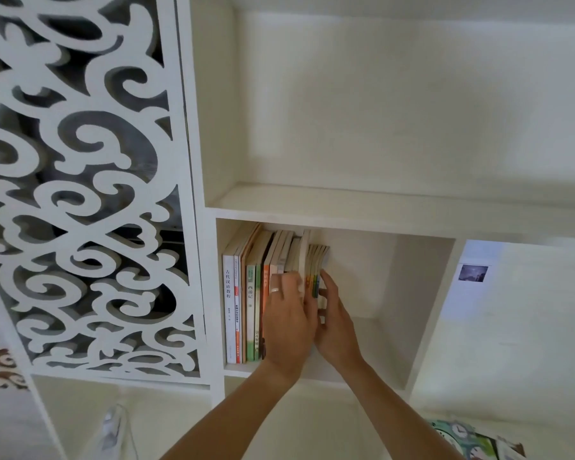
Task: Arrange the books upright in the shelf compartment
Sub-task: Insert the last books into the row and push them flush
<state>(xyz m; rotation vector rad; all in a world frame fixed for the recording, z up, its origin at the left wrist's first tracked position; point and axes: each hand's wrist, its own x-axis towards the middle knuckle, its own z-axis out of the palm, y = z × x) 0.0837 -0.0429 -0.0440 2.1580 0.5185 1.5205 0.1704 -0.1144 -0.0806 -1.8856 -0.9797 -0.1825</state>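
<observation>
Several books (243, 303) stand upright at the left end of a white shelf compartment (422, 310), spines facing out. A group of thin books (316, 263) with coloured spines stands at the right end of the row. My left hand (287, 323), with a ring on one finger, lies flat against the spines in the middle of the row. My right hand (334, 322) presses the outer side of the thin books, fingers extended upward. Both hands touch the books; the lower parts of the middle books are hidden behind them.
The right half of the compartment holds nothing. A carved white scroll panel (80, 194) stands to the left. Above is an open shelf (379, 200). A small photo (473, 273) hangs on the wall at right. Printed items (468, 439) lie at the bottom right.
</observation>
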